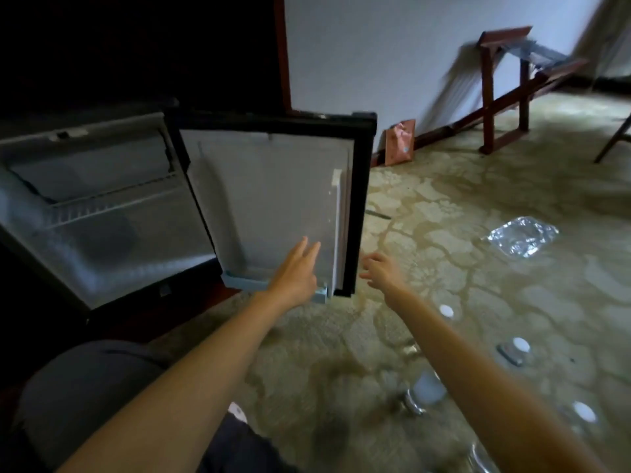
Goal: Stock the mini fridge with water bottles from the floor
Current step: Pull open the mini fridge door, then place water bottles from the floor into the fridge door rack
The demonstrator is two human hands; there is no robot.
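Look at the small black fridge (102, 233) with the white inside: wide open, nothing on its wire shelf (112, 203) yet. See the left hand (295, 276), fingers straight, holding nothing, in front of the white inner side of the fridge door (273, 186). See the right hand (379, 271) just beside the door's black edge, fingers loosely bent, holding nothing too. Find the clear plastic water bottles (521, 345) on the patterned carpet floor (444, 213) near the right arm; count 4 white caps. Probably steadying the door now. Push it fully back, out of the way. Then grab 1 bottle around its middle, keep it upright, and set it in the pale blue door rack (239, 282) or on the shelf.
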